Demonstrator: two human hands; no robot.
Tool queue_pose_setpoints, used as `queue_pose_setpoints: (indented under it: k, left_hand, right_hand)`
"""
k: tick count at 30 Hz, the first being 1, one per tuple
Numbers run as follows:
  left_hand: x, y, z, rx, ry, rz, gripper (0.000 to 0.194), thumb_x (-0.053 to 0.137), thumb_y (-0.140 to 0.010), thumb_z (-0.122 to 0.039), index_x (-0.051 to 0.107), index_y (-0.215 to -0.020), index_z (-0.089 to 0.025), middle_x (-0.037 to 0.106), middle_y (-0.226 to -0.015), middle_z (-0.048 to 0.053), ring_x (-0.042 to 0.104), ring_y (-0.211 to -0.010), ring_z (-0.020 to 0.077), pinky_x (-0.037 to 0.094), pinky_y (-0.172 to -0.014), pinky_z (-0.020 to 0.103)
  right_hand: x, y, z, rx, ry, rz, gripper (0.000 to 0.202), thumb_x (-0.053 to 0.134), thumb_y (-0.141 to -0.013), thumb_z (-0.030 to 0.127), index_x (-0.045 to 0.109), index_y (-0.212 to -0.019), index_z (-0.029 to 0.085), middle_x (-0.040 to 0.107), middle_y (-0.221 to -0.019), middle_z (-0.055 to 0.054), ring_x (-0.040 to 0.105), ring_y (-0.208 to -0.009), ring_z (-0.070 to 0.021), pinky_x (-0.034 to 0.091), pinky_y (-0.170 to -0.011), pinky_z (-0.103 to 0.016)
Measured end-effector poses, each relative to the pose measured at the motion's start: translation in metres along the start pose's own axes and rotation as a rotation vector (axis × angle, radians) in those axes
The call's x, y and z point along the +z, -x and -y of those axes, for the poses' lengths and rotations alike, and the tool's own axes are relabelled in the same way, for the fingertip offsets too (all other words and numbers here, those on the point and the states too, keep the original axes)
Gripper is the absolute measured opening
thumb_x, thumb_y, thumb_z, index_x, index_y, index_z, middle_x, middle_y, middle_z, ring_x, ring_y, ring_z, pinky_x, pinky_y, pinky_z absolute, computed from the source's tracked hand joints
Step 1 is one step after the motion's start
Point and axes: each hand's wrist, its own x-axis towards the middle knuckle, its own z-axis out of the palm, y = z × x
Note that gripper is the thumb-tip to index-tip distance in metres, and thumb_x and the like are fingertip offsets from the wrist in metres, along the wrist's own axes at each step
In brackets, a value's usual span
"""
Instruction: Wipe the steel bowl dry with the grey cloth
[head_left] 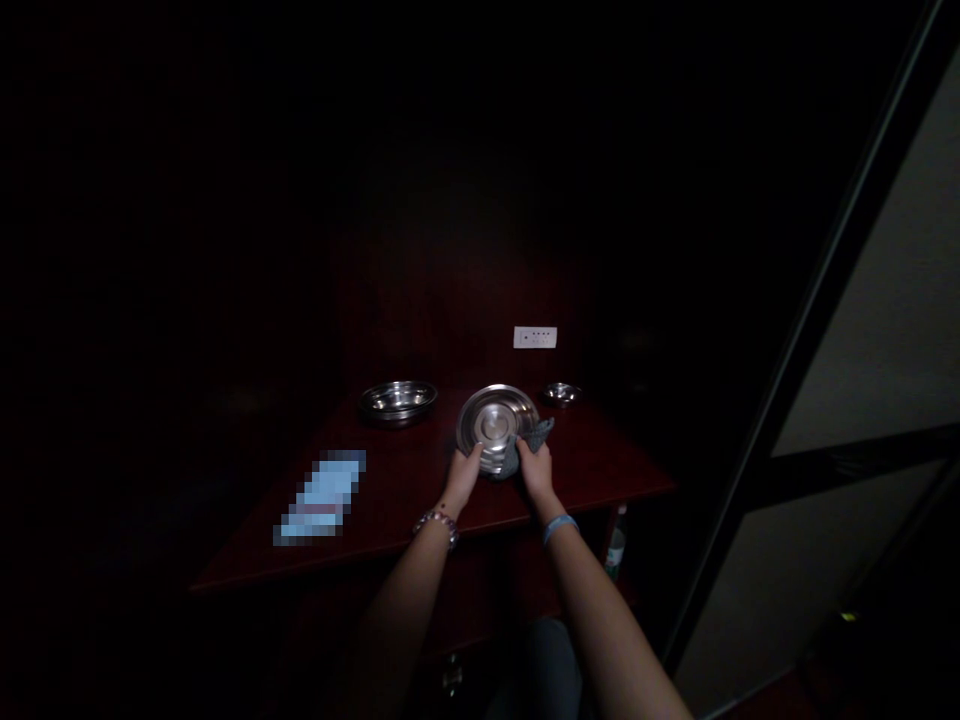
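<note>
A shiny round metal bowl (495, 420) is tilted up between my hands above the dark red tabletop (405, 480). My left hand (463, 475) grips its lower left rim, thumb on the near side. At the lower right, my right hand (535, 468) is closed on a grey-green cloth (511, 457), which it presses against the bowl's rim. One corner of the cloth sticks out past my right fingers. The fingers behind the bowl are hidden.
Stacked metal bowls (398, 400) stand at the back left, a small metal bowl (562, 394) at the back right. A blurred-out light blue item (322, 497) lies on the left. A white socket panel (535, 338) is on the back wall; a bottle (616, 548) stands below the tabletop.
</note>
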Motion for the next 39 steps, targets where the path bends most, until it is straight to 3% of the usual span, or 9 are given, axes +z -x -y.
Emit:
queue_pose_setpoints:
  k: [4,14,22,26,39]
  left_hand:
    - [0.0001,0.0006,-0.0006,-0.011,-0.014,-0.013,0.025,0.065,-0.084,-0.014,0.072,-0.108,-0.012,0.077,-0.114,0.013,0.07,-0.113,0.0242,0.046,-0.111,0.041]
    - [-0.0002,0.0017,-0.0021,-0.002,-0.023,0.003,0.032,0.06,-0.087,-0.013,0.068,-0.118,-0.01,0.069,-0.13,0.016,0.064,-0.124,0.0258,0.041,-0.115,0.041]
    - [-0.0004,0.0028,-0.0033,0.0,-0.02,0.007,0.03,0.063,-0.085,-0.015,0.069,-0.114,-0.008,0.074,-0.12,0.016,0.067,-0.117,0.0275,0.042,-0.113,0.044]
    - [-0.0016,0.0035,-0.0056,-0.022,-0.032,-0.011,0.026,0.063,-0.085,-0.014,0.07,-0.109,-0.009,0.073,-0.122,0.017,0.067,-0.119,0.028,0.044,-0.112,0.038]
    - [-0.0036,0.0011,0.0005,0.032,-0.034,0.027,0.027,0.061,-0.087,-0.015,0.071,-0.112,-0.013,0.074,-0.121,0.014,0.065,-0.123,0.0249,0.042,-0.115,0.039]
  right_hand:
    - [0.0002,0.0002,0.0004,-0.005,0.007,-0.006,0.031,0.064,-0.08,0.039,0.071,-0.101,0.018,0.079,-0.106,-0.011,0.074,-0.102,-0.0279,0.056,-0.09,-0.036]
    - [0.0006,0.0016,0.0039,0.006,0.026,-0.016,0.029,0.065,-0.079,0.038,0.072,-0.099,0.017,0.079,-0.105,-0.012,0.075,-0.1,-0.0278,0.057,-0.089,-0.036]
    - [0.0001,0.0021,0.0052,-0.009,0.034,-0.003,0.028,0.063,-0.079,0.039,0.071,-0.096,0.018,0.079,-0.103,-0.011,0.074,-0.099,-0.0266,0.056,-0.088,-0.034]
    - [0.0014,0.0008,0.0002,-0.01,0.01,0.001,0.03,0.063,-0.078,0.04,0.071,-0.095,0.017,0.079,-0.102,-0.012,0.074,-0.097,-0.0282,0.056,-0.088,-0.036]
    - [0.0014,0.0026,0.0033,-0.011,0.008,-0.015,0.028,0.064,-0.079,0.04,0.072,-0.096,0.019,0.079,-0.102,-0.01,0.075,-0.097,-0.0267,0.057,-0.09,-0.036]
